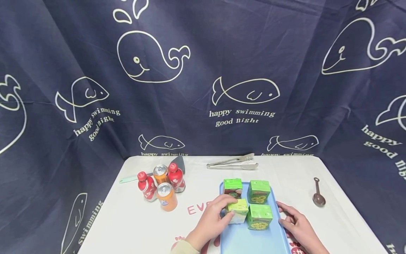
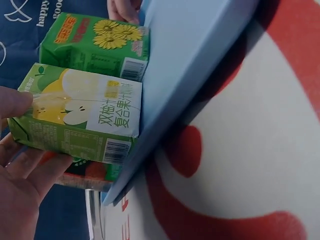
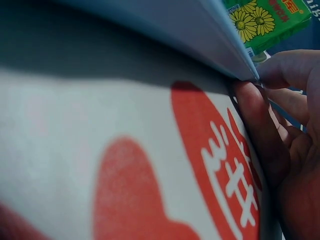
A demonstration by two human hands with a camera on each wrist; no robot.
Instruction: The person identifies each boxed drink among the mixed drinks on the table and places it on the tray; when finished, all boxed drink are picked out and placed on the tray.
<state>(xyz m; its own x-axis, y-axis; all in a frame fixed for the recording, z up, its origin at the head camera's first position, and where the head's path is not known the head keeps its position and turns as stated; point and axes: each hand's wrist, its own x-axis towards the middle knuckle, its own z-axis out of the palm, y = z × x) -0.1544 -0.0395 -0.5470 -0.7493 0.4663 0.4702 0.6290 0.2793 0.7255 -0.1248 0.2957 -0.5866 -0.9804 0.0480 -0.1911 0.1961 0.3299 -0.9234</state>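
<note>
My left hand holds a pale yellow-green juice box, with the thumb on its near side and the fingers around its left and far sides. The box stands on a blue tray. Beside it on the tray are two green juice boxes printed with yellow flowers, a near one and a far one. A green and brown juice box is behind it, partly hidden by my fingers. At the tray's right edge, my right hand pinches the rim between thumb and finger.
To the left stand two red-capped bottles and two orange cans. Behind them lies a spatula with a pale green handle. Metal tongs lie beyond the tray, and a brown measuring spoon is at the right.
</note>
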